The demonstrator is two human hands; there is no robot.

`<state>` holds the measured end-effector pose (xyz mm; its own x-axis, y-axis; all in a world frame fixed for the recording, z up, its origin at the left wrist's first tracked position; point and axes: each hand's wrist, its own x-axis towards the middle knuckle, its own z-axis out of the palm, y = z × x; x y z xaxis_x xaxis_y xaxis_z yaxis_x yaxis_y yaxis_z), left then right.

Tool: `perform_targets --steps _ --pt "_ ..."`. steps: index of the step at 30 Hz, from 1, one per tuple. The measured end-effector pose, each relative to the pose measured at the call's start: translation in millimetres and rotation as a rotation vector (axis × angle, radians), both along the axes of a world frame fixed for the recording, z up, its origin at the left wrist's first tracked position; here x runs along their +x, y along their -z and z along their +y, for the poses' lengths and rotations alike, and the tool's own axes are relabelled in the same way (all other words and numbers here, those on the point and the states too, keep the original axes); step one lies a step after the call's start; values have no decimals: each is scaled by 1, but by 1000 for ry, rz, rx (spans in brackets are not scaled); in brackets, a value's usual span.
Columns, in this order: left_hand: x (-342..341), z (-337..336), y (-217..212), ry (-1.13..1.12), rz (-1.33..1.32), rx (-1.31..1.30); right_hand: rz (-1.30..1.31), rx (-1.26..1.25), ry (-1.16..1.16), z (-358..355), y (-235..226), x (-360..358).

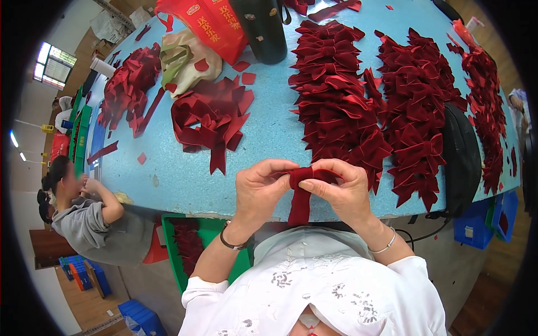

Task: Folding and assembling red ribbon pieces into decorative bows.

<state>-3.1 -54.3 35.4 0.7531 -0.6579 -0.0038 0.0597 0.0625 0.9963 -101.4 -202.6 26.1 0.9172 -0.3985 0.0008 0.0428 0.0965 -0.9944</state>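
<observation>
Between my two hands, at the table's near edge, is a dark red velvet bow with its tail hanging down. My left hand pinches its left loop and the side of the centre band. The thumb of my right hand presses across the band, and its fingers curl round the right loop. Just beyond my hands a long row of finished-looking red bows lies piled on the blue table. Ahead to the left sits a loose heap of red ribbon pieces.
More bows are heaped at the right beside a black bag. At the back stand a dark flask, a red bag and a cream cloth bag. A green crate holds bows below the edge. A person sits at the left.
</observation>
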Motion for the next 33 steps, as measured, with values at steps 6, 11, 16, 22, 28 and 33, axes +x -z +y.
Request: perform_targets --steps 6,11,16,22,28,33 --pt "-6 -1 -3 -85 -152 79 46 -79 -28 -3 -19 3" --pt "-8 -4 5 -188 -388 250 -27 -364 202 7 6 0" --pt "-7 0 5 -104 -266 129 -70 -354 284 14 16 -7" --pt "8 0 4 134 -20 108 -60 -199 70 3 -7 -7" --pt "0 -6 13 -19 -161 133 -90 -251 238 8 9 -4" --pt "-8 3 12 51 -29 48 -9 -148 82 7 -9 -18"
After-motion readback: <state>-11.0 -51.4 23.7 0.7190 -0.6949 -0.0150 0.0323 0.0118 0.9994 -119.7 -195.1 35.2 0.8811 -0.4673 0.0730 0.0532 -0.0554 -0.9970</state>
